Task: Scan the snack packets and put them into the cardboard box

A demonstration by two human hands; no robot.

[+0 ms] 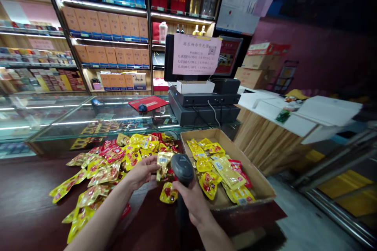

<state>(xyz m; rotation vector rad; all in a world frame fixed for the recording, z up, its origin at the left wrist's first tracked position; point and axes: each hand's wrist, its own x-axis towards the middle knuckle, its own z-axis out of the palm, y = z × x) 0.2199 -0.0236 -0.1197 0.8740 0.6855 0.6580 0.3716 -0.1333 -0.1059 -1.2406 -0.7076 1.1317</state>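
We see a dark red table (147, 219) beneath both forearms. In our right hand (193, 200), the fingers are closed around the handle of a black barcode scanner (182, 169), whose head stands above the thumb. Just left of that thumb, a small yellow packet (168, 193) lies on the table. In our left hand (144, 172), the fingers grip the left edge of a gold packet (163, 166), held beside the scanner head with a printed barcode showing. Left of and beyond those fingers, we note a loose pile of yellow, gold and red packets (132, 157). Right of the right fingers sits an open cardboard box (260, 182) with similar packets inside. Farther off, beyond the left fingers, a glass counter (73, 115) bears a mouse (143, 107) on a red mat (156, 102); beyond the right fingers stands a monitor (169, 59) with a pink sign (196, 53). Boxed goods line the shelves (112, 40) behind.
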